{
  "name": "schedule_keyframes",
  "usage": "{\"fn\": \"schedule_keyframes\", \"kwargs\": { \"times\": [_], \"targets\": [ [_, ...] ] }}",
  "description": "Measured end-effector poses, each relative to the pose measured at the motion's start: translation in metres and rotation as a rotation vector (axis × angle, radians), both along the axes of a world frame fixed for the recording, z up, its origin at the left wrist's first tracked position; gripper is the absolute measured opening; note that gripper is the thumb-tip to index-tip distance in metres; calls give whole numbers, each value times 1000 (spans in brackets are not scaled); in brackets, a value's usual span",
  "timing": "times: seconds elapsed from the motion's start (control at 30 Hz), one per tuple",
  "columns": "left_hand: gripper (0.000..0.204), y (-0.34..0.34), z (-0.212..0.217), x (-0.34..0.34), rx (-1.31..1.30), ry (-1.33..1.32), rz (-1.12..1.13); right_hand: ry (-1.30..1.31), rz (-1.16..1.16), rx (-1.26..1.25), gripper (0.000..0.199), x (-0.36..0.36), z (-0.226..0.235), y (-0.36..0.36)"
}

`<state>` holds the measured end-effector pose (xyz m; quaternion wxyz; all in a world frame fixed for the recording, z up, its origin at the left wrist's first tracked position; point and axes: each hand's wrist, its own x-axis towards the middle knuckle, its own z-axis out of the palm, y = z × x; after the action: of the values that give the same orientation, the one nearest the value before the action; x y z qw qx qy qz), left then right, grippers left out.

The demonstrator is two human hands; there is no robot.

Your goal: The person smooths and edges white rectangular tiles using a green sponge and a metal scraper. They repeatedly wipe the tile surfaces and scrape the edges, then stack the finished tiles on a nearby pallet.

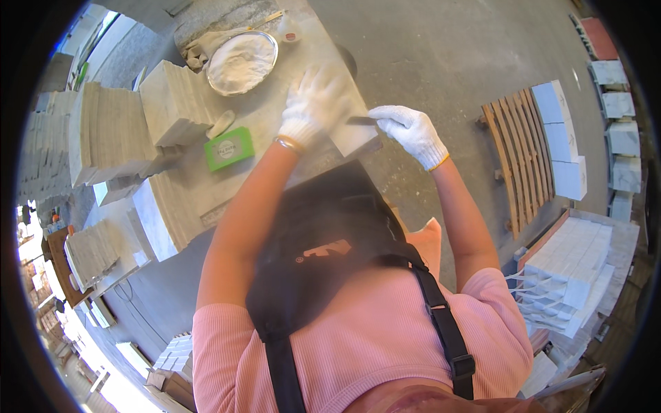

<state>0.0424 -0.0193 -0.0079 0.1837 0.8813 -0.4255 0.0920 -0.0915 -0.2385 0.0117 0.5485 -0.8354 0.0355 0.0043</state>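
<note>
Both my hands wear white knitted gloves. My left hand (315, 107) reaches over the pale stone worktop (275, 155) with fingers stretched out, blurred by motion. My right hand (407, 132), at the worktop's right edge, pinches a thin dark flat strip (361, 120) that points left toward my left hand. Its exact kind cannot be made out. Beyond my left hand stands a round metal-rimmed bowl (242, 63) of white powder or paste. A green box (229, 149) lies left of my left wrist, with a small pale cloth-like piece (221, 124) beside it.
Stacked stone tiles (110, 134) and another stack (175, 103) crowd the left side. A small white container (290, 33) stands near the bowl. To the right, a wooden pallet (518, 158) carries white boxes (561, 138). White tiles (571, 255) are stacked at the lower right.
</note>
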Motion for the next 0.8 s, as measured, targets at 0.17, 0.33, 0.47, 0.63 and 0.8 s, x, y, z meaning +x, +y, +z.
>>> {"fn": "schedule_keyframes", "kwargs": {
  "times": [0.17,0.33,0.47,0.63,0.8],
  "targets": [
    [42,-1,0,1,-47,40,12,-83,1,-174,24,-12,-1,-2],
    [45,0,-3,0,2,16,17,-180,-12,-317,25,-20,0,3],
    [45,-1,-5,-1,4,22,53,-226,-54,-337,26,-23,-4,9],
    [45,-3,-6,-3,20,58,90,-187,-114,-295,27,-27,-8,22],
    [44,-2,-4,-3,-4,4,66,-115,44,-299,29,-32,-6,44]
  ]
}}
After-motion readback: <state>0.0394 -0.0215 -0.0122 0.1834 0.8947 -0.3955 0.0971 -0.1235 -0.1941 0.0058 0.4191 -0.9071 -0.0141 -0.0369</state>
